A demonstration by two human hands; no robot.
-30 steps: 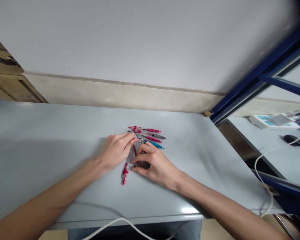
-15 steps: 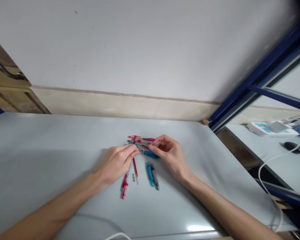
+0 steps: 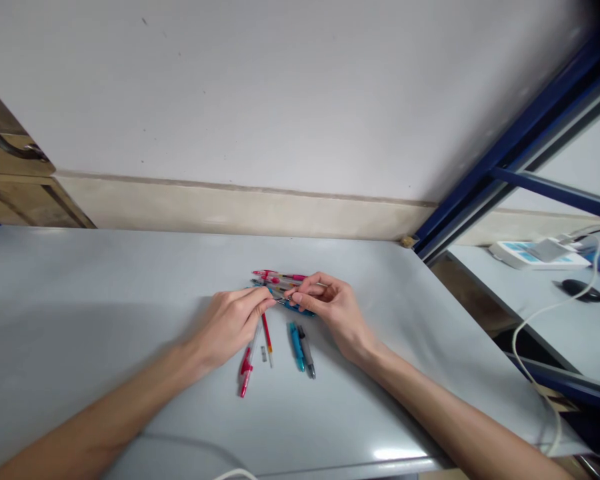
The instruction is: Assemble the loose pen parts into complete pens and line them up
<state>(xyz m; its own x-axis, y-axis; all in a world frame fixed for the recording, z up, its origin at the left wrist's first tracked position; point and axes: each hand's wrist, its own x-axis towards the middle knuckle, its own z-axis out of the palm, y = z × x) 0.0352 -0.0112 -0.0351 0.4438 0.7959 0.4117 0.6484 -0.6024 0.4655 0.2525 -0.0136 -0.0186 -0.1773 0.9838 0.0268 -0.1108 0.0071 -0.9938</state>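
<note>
My left hand [image 3: 237, 323] is closed in a pinch on a thin, dark pen part pointing right. Close beside it, my right hand [image 3: 333, 308] pinches something small at that part's right end, too small to make out. Behind and beneath the fingers lie several pens, among them a pink pen [image 3: 296, 277] and a blue one [image 3: 305, 311]. Nearer to me are a red clear-barrelled pen [image 3: 247, 373], a red refill [image 3: 267, 335] and a small clear piece [image 3: 263, 353]. A teal barrel piece [image 3: 297, 347] and a grey one [image 3: 307, 351] lie side by side.
The grey table [image 3: 105, 280] meets a white wall. A blue metal frame [image 3: 480, 180] rises at the right. Past it, a second surface holds a white power strip [image 3: 535, 255], a black mouse [image 3: 583, 291] and a white cable [image 3: 517, 333].
My right hand has moved left, and its fingertips now meet the part at my left hand. The camera view has shifted slightly.
</note>
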